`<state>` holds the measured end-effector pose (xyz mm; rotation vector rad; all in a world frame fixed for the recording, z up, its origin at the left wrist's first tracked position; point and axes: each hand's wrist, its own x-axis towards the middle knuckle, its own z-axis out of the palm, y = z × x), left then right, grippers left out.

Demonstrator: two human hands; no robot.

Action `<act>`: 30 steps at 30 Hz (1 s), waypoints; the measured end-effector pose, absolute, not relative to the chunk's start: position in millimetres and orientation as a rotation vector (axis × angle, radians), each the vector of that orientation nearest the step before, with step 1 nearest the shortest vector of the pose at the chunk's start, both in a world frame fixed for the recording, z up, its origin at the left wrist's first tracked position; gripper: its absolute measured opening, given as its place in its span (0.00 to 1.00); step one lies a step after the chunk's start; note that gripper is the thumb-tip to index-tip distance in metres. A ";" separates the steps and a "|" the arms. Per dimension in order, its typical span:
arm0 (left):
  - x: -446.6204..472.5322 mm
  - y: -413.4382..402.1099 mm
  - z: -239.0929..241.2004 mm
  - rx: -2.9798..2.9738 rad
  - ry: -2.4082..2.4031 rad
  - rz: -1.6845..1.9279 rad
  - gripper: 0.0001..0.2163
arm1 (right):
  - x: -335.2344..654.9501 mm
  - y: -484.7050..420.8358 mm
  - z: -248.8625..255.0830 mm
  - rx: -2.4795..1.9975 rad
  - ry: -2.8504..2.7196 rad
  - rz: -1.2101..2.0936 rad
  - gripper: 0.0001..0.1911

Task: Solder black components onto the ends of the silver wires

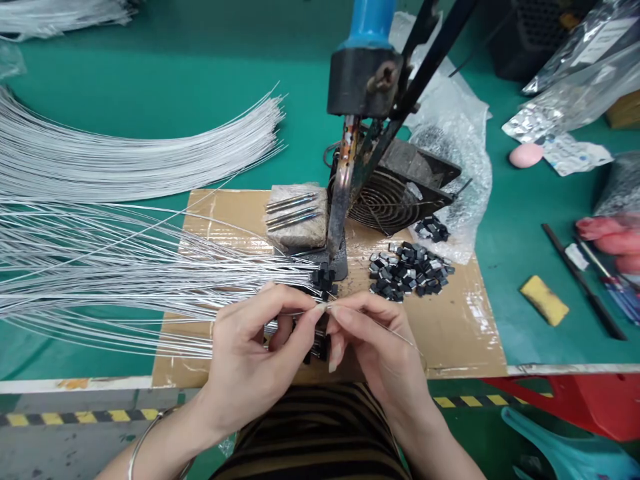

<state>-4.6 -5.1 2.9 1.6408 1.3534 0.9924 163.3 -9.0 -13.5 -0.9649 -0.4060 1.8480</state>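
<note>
My left hand point(255, 353) and my right hand point(373, 347) meet at the near edge of a cardboard sheet point(465, 327). Both pinch the tip of a thin silver wire point(200, 303), finger against thumb. Small black parts point(320, 347) show under my fingers, and a few more point(324, 277) sit on wire ends just above. A pile of small black and grey parts point(407, 270) lies to the right of my hands. Bundled silver wires point(100, 267) fan in from the left.
An upright soldering iron on a stand point(345, 180) rises behind my hands, beside a sponge block with metal tips point(295, 217) and a fan point(390, 197). Plastic bags point(455, 133), a yellow sponge point(544, 300), tools point(585, 280) and another person's gloved hand point(613, 240) are at right.
</note>
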 end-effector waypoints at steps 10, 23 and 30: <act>-0.2 -6.3 -2.1 1.591 1.426 0.991 0.06 | 160.6 -12.8 -17.9 -0.955 -0.442 1.781 0.03; 8.9 -8.0 -0.7 1.553 1.457 1.041 0.05 | 143.5 -18.1 -18.9 -0.925 -0.293 1.687 0.03; 3.5 -3.9 0.2 1.437 1.486 1.046 0.03 | 165.0 -24.7 -26.3 -1.003 -0.567 1.557 0.10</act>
